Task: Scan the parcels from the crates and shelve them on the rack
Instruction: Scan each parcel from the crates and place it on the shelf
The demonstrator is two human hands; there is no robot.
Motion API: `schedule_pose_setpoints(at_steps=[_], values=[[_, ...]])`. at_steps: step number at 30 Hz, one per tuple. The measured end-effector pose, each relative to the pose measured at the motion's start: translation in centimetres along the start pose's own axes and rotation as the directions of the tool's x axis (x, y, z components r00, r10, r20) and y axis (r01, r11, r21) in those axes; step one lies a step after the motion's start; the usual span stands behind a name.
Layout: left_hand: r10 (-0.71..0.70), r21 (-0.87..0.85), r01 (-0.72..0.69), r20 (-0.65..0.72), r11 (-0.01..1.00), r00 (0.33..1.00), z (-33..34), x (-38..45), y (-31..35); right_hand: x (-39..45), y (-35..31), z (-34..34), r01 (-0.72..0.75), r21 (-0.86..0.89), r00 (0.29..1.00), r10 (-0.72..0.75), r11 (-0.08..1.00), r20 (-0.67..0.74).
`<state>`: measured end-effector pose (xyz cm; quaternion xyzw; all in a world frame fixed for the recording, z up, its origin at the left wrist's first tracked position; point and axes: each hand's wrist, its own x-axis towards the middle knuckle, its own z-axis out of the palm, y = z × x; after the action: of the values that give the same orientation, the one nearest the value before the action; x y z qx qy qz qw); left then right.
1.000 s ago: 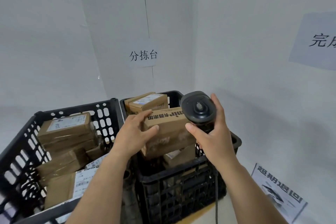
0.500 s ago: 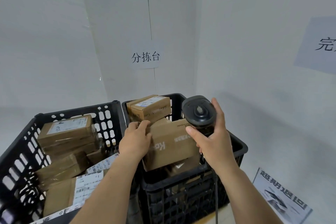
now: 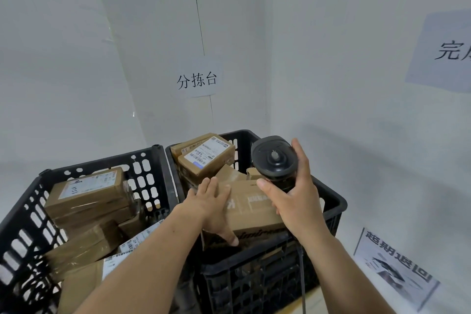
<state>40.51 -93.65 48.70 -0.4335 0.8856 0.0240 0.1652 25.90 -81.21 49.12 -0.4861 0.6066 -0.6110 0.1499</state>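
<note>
A cardboard parcel (image 3: 251, 211) is gripped by the left hand (image 3: 212, 208) inside the right black crate (image 3: 328, 201). A black barcode scanner (image 3: 275, 162) is clasped in the right hand (image 3: 295, 201) just above that parcel.

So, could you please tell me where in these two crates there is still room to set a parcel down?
Hardly any. The left crate is packed with parcels to its rim. The right crate is crowded too; its one gap is the dark pocket at the near wall, below the box under the left hand.

Parcel sorting room, black crates (image 3: 158, 178) of labelled cardboard parcels (image 3: 206, 158), wall sign (image 3: 197, 79) reading 分拣台
</note>
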Motion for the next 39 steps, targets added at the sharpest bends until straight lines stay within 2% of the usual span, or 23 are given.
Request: schedule_pose_setpoints(at_steps=[4,8,11,15,17,19,22,25,27,31,39], values=[[0.043,-0.112,-0.047,-0.041,0.993,0.998,-0.2,1.3,-0.8,0.1,0.0,-0.6,0.015,-0.005,1.000,-0.015,1.000,-0.013],[0.101,-0.298,-0.148,-0.167,0.943,0.981,-1.1,1.8,-2.1,0.1,-0.3,-1.2,-0.007,0.008,1.000,0.007,1.000,-0.014],[0.050,-0.442,-0.163,-0.257,0.882,0.965,-1.9,1.1,-2.3,0.2,-0.2,-1.4,-0.003,0.009,1.000,0.003,1.000,-0.011],[-0.075,-0.330,-0.132,-0.546,0.935,0.834,-2.3,0.8,-1.5,0.2,-0.4,-1.5,-0.010,0.023,1.000,0.010,1.000,-0.007],[-0.088,-0.258,-0.083,-0.589,0.963,0.803,-2.0,0.8,-1.0,0.2,-0.4,-1.5,-0.003,0.005,1.000,0.003,1.000,-0.011],[-0.040,-0.167,-0.065,-0.555,0.984,0.831,-1.6,0.7,-0.6,0.1,-0.4,-1.3,0.000,-0.009,1.000,0.000,1.000,-0.008],[0.016,-0.050,-0.040,-0.416,0.998,0.909,-0.8,1.1,-0.4,0.0,-0.5,-1.3,0.009,-0.013,1.000,-0.009,1.000,-0.007],[-0.022,0.102,0.050,-0.256,0.994,0.966,1.2,1.8,-1.2,-0.2,-0.6,-1.4,0.016,-0.001,1.000,-0.016,1.000,-0.009],[-0.039,0.198,0.090,-0.248,0.976,0.968,2.2,2.2,-1.7,-0.3,-0.8,-1.5,0.005,-0.003,1.000,-0.005,1.000,-0.005],[0.064,0.404,0.060,-0.287,0.913,0.956,2.0,2.9,-1.4,-0.5,-0.4,-1.7,-0.005,0.006,1.000,0.005,1.000,-0.022],[0.198,0.370,-0.075,-0.306,0.926,0.931,0.3,4.0,-0.7,-0.5,0.2,-2.3,-0.021,0.014,0.998,0.022,1.000,-0.066]])
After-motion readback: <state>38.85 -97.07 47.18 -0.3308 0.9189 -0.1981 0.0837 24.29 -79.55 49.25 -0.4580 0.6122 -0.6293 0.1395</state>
